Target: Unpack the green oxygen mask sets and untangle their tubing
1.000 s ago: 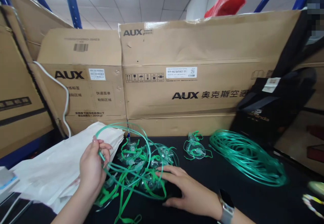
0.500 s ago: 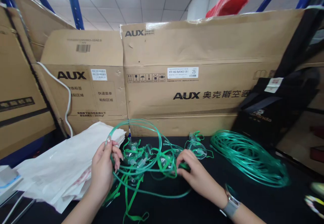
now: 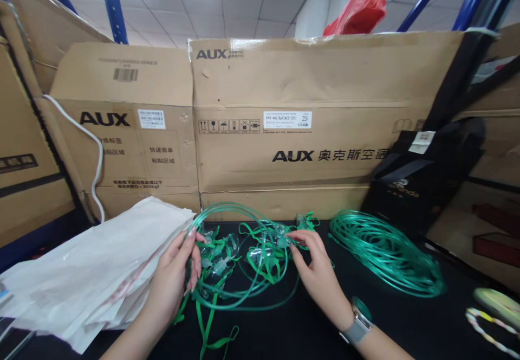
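Note:
My left hand (image 3: pixel 181 262) is closed around a looped coil of thin green tubing (image 3: pixel 227 307), gripping its left side between thumb and fingers. At the right side of these loops, my right hand (image 3: pixel 312 259) pinches the tubing; its exact grip is partly lost among the clear plastic. Behind and beneath the loops lie several clear oxygen masks (image 3: pixel 260 254) with green straps, tangled together on the black surface. One green strap (image 3: pixel 221 344) trails toward the front. Another mask (image 3: pixel 303 221) lies beyond my right hand.
A large coil of green tubing (image 3: pixel 385 257) lies to the right. White plastic bags (image 3: pixel 93 262) are stacked at left. Cardboard (image 3: pixel 325 89) walls the back, with a black bag (image 3: pixel 410 186) before it. A beaded band (image 3: pixel 487 325) sits at the right edge.
The held loops have come lower and spread wider toward my right hand. My right hand has shifted from a mask's green strap to the loops' right side. The view has turned slightly right.

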Available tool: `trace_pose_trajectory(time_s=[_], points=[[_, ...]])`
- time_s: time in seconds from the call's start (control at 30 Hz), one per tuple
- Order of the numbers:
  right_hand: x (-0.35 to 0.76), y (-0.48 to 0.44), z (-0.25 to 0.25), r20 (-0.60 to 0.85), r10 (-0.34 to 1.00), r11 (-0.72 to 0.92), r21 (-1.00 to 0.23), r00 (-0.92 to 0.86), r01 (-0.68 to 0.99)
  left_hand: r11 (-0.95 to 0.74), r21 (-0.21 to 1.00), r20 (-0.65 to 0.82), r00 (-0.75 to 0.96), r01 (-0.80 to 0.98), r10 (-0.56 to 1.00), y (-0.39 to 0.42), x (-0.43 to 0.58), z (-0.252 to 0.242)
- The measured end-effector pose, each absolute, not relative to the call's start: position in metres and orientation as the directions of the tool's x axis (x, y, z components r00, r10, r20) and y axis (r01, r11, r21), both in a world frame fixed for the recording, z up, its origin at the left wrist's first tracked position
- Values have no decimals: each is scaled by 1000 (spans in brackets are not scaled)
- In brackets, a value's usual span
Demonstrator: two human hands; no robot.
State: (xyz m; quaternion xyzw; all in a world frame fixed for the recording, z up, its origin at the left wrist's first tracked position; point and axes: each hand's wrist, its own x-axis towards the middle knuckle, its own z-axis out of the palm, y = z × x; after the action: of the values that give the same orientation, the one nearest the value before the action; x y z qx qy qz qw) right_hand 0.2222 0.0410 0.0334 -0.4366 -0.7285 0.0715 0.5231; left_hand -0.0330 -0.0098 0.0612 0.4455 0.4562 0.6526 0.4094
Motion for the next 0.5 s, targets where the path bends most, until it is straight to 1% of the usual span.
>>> trace_pose_trajectory(time_s=[0.07, 0.13, 0.17, 0.2, 0.27, 0.33, 0.37, 0.43, 0.5], points=[[224, 43, 35, 658, 753, 564, -634, -14, 530, -303, 943, 249, -316, -135, 916, -12, -33, 63], [230, 50, 36, 586, 810, 489, -699, 26, 522, -397, 907, 307, -426, -139, 851, -14, -34, 66], [234, 55, 36, 548, 836, 447, -713, 30, 540, -440, 888, 329, -483, -134, 812, -15, -35, 67], [239, 59, 37, 515, 857, 406, -706, 27, 581, -470, 873, 341, -530, -127, 777, -15, -36, 69], [249, 64, 40, 433, 901, 291, -633, 16, 718, -488, 866, 342, -580, -112, 739, -15, -37, 70], [257, 66, 43, 278, 961, 150, -529, 4, 835, -476, 874, 332, -596, -96, 731, -15, -38, 71], [260, 66, 44, 188, 982, 94, -490, -1, 867, -464, 881, 327, -594, -89, 735, -15, -38, 70], [262, 66, 42, 54, 998, 50, -476, -28, 878, -439, 895, 319, -577, -77, 752, -14, -37, 68], [259, 66, 35, 42, 997, 73, -513, -60, 855, -424, 903, 318, -558, -67, 767, -13, -35, 65]])
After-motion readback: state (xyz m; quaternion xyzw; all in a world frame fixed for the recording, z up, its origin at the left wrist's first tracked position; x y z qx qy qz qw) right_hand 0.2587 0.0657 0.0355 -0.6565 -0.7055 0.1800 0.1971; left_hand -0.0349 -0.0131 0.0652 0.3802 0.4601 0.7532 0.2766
